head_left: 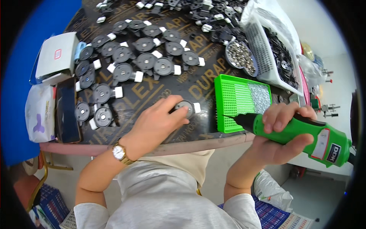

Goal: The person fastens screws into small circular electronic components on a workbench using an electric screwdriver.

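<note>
My left hand (pixel 157 117) is closed around a round black caster-like part (pixel 184 110) with a white tab, held against the dark tabletop near its front edge. My right hand (pixel 280 131) grips a green electric screwdriver (pixel 301 128), its black nose pointing left. The thin bit tip is over the left side of a green screw tray (pixel 219 110). Silver screws (pixel 260 97) lie heaped at the tray's right, beside rows of small holes. Several similar round black parts with white tabs (pixel 122 72) stand spread across the table to the left and beyond my left hand.
A bowl of metal pieces (pixel 239 55) and a white perforated basket of black parts (pixel 260 49) stand at the far right. Loose black pieces (pixel 225 23) pile up at the back. Along the left sit a white box (pixel 57 51), a phone (pixel 68 110) and a tissue pack (pixel 40 112).
</note>
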Tool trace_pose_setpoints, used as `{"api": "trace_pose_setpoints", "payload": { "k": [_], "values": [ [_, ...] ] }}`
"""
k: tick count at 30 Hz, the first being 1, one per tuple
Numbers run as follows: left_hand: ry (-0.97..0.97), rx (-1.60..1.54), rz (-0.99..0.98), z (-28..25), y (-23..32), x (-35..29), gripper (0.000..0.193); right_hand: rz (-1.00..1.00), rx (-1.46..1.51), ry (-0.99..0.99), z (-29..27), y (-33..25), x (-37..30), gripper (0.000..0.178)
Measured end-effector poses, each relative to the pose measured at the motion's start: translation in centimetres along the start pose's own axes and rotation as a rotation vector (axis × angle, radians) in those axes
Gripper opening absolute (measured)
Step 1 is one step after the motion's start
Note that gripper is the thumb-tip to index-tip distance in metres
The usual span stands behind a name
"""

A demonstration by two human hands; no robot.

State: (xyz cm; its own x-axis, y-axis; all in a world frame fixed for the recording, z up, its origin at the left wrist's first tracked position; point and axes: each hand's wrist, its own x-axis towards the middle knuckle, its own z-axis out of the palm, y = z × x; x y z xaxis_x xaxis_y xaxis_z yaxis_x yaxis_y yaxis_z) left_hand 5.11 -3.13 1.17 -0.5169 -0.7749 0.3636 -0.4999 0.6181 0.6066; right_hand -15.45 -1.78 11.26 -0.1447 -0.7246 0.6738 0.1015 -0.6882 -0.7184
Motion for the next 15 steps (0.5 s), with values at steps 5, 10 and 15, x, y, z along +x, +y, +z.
{"api": "trace_pose_setpoints", "payload": {
  "k": [5, 10, 15],
  "values": [
    [-0.050, 0.006, 0.015, -0.3, 0.6, 0.5, 0.024, 0.000, -0.259, 0.122, -5.6, 0.0, -1.6, 0.040],
    [-0.033, 0.181, 0.052, -0.6, 2.2, 0.5, 0.031, -0.006, -0.256, 0.198, -7.2, 0.7, -2.2, 0.039],
    [-0.094, 0.046, -0.012, -0.2, 1.9, -0.1, 0.034, 0.012, -0.230, 0.232, -7.6, 1.2, -2.2, 0.040]
  ]
}}
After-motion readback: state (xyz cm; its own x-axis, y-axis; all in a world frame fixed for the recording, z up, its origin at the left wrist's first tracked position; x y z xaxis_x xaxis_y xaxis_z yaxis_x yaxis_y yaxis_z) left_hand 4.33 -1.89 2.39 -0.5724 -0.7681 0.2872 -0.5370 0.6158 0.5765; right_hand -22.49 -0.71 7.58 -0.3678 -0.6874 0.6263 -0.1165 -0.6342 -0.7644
